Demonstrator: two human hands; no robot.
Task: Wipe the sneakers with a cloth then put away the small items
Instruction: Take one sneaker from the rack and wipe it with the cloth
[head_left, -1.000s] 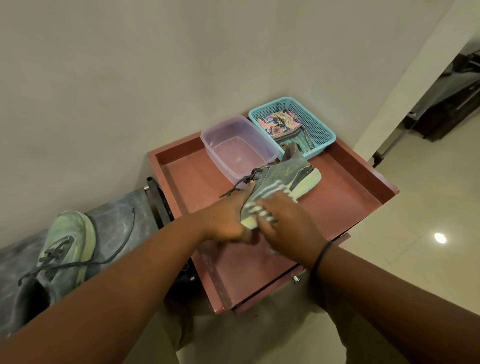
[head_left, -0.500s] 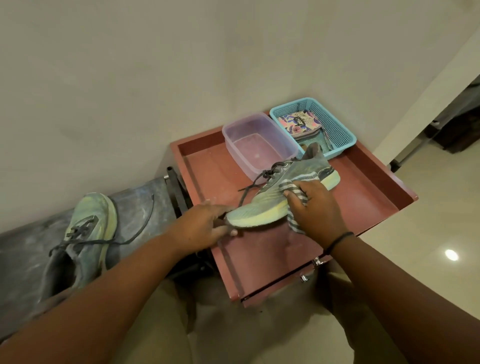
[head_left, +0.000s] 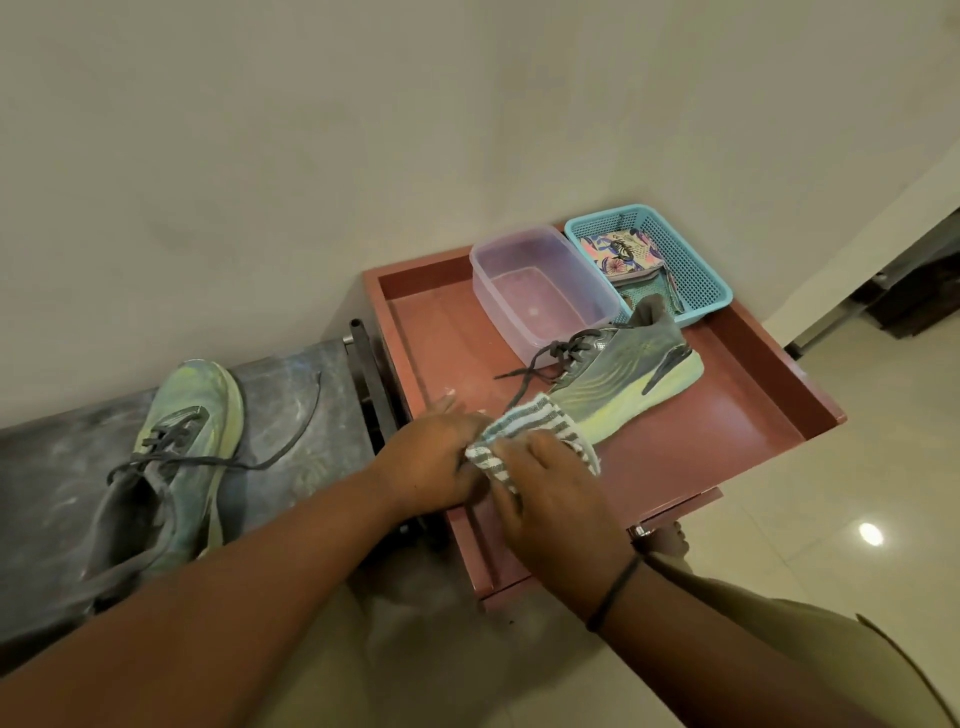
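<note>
Two hands: my left hand (head_left: 431, 457) and right hand (head_left: 550, 493) both pinch the soft striped cloth (head_left: 540, 423) draped over the sneaker (head_left: 623, 374) toe on the red counter (head_left: 727, 415); limp, bunch it.

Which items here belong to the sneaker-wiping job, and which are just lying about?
Part of the job:
- sneaker on the tray
- second sneaker
- striped cloth, held by left hand and right hand
- blue basket with small items
- clear tub

Lying about:
- red tray table
- grey bench
</note>
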